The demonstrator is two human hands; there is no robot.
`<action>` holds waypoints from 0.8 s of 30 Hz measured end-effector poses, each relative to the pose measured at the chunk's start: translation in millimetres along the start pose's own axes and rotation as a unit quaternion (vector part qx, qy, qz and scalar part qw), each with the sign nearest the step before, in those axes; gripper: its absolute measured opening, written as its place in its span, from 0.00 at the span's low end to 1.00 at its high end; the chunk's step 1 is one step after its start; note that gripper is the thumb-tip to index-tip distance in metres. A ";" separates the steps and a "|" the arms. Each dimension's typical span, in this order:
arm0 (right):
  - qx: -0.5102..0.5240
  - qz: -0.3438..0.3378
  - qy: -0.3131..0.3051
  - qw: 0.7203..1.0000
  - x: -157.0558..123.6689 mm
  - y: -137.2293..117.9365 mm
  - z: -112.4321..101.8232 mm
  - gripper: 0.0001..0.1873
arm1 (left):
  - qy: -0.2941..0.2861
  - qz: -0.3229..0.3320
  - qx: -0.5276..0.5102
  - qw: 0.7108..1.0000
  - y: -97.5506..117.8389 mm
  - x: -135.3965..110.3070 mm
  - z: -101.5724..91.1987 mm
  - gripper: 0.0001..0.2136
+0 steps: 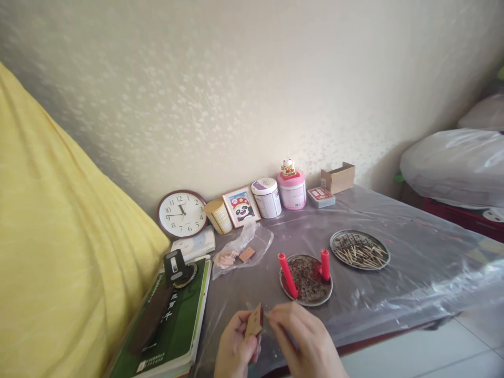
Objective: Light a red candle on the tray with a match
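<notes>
My left hand (238,342) grips a small tan matchbox (255,321), its dark striking side turned to the right. Close beside that side, my right hand (302,336) is closed in a pinch on a thin match, mostly hidden by the fingers. Just beyond my hands lies a round metal plate (306,300) with dark, burnt residue. On its left edge leans a tall red candle (288,276); a shorter red candle (325,265) stands at its right. Neither shows a flame. A second round plate (337,255), further right, holds many used matchsticks (364,255).
A clear plastic bag (262,239) with small boxes lies behind. Along the wall stand a clock (182,214), a gold can (219,216), a panda picture (241,206), two tubs, cards (321,196) and a cardboard box (339,179). Green book (177,320) at left, yellow cloth (59,236) beside it.
</notes>
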State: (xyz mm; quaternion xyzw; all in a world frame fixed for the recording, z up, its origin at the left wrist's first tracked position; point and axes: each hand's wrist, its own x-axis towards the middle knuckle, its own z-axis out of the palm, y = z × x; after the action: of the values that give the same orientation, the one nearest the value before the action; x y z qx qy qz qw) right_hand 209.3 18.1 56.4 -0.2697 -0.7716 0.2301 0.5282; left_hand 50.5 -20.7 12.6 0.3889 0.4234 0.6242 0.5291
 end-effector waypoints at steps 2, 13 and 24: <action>-0.018 0.121 0.020 0.992 -0.4 10.1 5.1 0.08 | -0.043 0.006 0.010 0.999 -0.6 -0.9 -5.7 0.24; 0.067 0.287 0.077 0.953 2.8 17.9 2.2 0.14 | 0.080 -0.003 -0.044 0.996 16.8 4.0 -27.2 0.19; 0.039 0.090 0.052 0.994 1.5 -8.0 -4.3 0.06 | 0.051 0.011 0.023 0.998 2.0 3.6 -7.6 0.22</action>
State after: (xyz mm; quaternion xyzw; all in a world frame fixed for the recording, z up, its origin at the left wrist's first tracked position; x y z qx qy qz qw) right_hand 211.5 13.5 64.0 -0.3288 -0.7059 0.2928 0.5549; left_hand 42.2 -18.1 12.0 0.3727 0.4599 0.6392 0.4909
